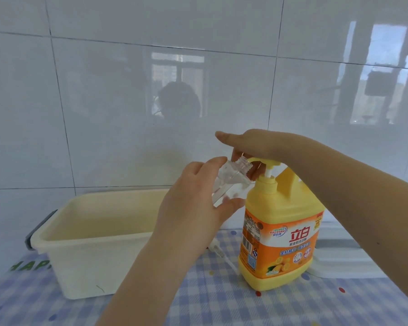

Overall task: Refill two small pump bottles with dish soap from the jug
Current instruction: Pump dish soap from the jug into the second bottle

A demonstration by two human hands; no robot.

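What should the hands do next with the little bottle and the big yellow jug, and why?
Probably press the pump down. The right hand lies flat on top of it, and the left hand holds the clear bottle tilted, its open neck right at the jug's spout. The bottle looks nearly empty, so a push should send soap in.
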